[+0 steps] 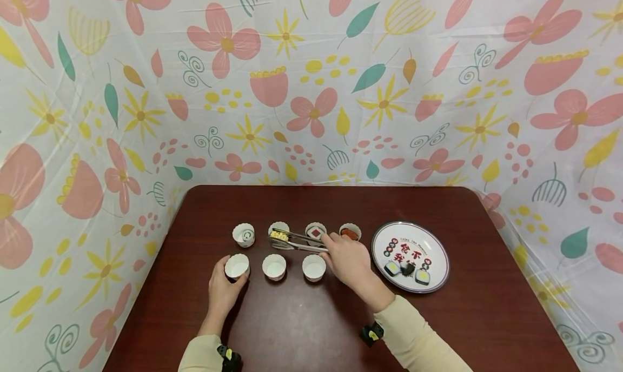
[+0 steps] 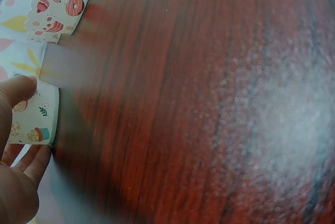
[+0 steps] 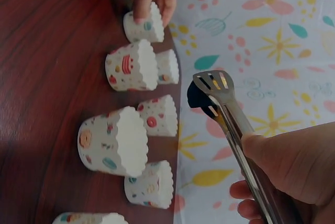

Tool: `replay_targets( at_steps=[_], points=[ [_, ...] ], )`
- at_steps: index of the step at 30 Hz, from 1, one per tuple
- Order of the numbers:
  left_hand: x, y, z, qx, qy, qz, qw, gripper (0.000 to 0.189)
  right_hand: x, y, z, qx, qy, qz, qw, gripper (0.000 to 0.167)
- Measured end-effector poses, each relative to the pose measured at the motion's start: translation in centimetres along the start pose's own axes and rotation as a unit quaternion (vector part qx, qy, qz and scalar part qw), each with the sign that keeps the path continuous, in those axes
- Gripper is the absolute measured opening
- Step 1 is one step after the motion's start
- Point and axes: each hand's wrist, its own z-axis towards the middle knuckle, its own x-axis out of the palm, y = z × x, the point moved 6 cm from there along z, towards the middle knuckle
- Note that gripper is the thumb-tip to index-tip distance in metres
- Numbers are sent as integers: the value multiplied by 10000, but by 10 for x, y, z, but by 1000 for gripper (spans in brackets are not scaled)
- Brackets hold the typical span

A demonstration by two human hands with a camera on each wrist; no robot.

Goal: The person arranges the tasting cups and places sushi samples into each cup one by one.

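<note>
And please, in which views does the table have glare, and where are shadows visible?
Left wrist: broad pale glare at the right of the table, dark shadow beside the held cup; head: softer shine low on the table, shadow beside the left hand; right wrist: no such strong glare.

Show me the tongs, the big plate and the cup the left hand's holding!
Tongs (image 3: 239, 150): right wrist view, on a metal arm.
Plate (image 1: 433, 239): head view, bare white surface.
Cup (image 1: 237, 265): head view, its white inside.
</note>
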Motion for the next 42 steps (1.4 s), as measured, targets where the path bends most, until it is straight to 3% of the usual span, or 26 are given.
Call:
replay_targets(
  at_steps=[12, 16, 25, 35, 42],
  points=[
    [0, -1, 1, -118, 202, 29, 9997, 67, 9, 34, 12, -195, 149, -87, 9997, 32],
    [-1, 1, 1, -214, 299, 53, 9993, 67, 10, 49, 15, -366, 35, -126, 9992, 31],
    [-1, 1, 1, -206, 312, 7, 9993, 68, 24, 71, 15, -530, 106, -143, 9984, 31],
    [-1, 0, 1, -176, 318, 46, 9993, 68, 27, 85, 19, -661, -341, -22, 9972, 33],
    [0, 1, 1, -233, 346, 56, 9991, 68, 43, 89, 20, -615, 120, 5, 9980, 29]
  ],
)
